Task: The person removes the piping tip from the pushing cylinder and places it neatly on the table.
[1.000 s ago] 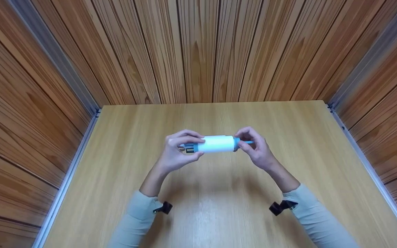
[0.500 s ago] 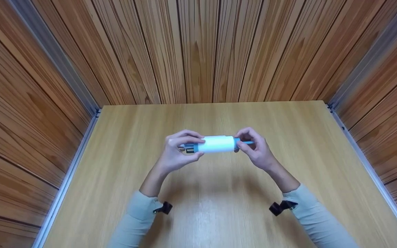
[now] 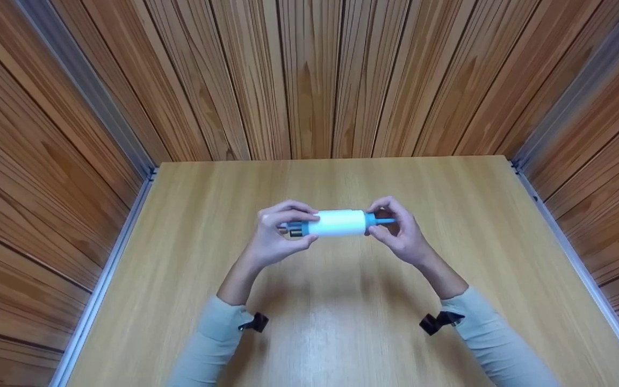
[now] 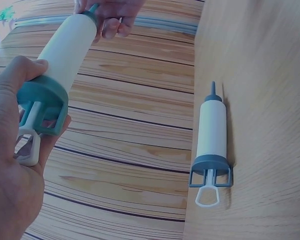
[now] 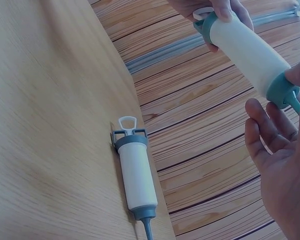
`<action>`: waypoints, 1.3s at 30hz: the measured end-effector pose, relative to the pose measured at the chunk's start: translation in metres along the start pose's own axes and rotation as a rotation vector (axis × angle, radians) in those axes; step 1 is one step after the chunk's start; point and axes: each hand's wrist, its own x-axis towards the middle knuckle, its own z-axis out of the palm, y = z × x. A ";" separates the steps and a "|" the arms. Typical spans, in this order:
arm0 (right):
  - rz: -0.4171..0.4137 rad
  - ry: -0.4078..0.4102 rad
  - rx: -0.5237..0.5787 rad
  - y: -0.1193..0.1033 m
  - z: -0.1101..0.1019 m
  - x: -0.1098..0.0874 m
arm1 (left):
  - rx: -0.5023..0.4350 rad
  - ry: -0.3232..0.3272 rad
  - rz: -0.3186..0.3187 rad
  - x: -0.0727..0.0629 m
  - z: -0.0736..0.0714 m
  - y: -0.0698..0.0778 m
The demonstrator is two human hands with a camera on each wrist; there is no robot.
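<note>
A large white syringe (image 3: 337,223) with teal end caps is held level above the table, its thin nozzle pointing right. My left hand (image 3: 273,237) grips its rear end, thumb below and fingers above; the white plunger ring (image 4: 29,155) sits inside that palm. At the front, my right hand (image 3: 403,234) pinches the teal nozzle cap (image 5: 281,91) between thumb and fingers. A second syringe (image 4: 212,131) of the same look lies on the table in both wrist views; the held one mostly hides it in the head view.
The wooden table (image 3: 315,333) runs back to a plank wall (image 3: 312,80). Plank side walls (image 3: 35,188) with metal rails (image 3: 108,269) stand at left and right. A small black camera is strapped to each sleeve.
My right thumb has slid down and back off the nozzle cap's face, so more teal shows. The left hand and syringe stay almost still.
</note>
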 end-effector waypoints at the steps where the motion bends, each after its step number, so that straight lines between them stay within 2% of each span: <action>1: 0.005 -0.001 -0.001 0.000 0.000 0.000 | 0.000 -0.001 0.000 0.000 0.000 0.000; 9: 0.074 0.016 -0.046 -0.003 0.000 -0.001 | 0.020 -0.003 -0.010 -0.001 0.000 0.001; 14: 0.086 0.040 -0.090 -0.004 0.000 0.000 | 0.024 -0.001 -0.012 0.000 0.000 0.002; 22: 0.105 0.061 -0.087 -0.005 0.001 0.000 | 0.008 -0.006 -0.011 0.000 0.001 0.001; 31: 0.043 0.023 -0.040 -0.002 -0.001 -0.001 | 0.010 -0.004 -0.017 0.000 0.001 0.002; 39: 0.021 -0.002 -0.026 -0.004 -0.002 -0.002 | 0.020 0.000 -0.010 0.000 0.002 0.003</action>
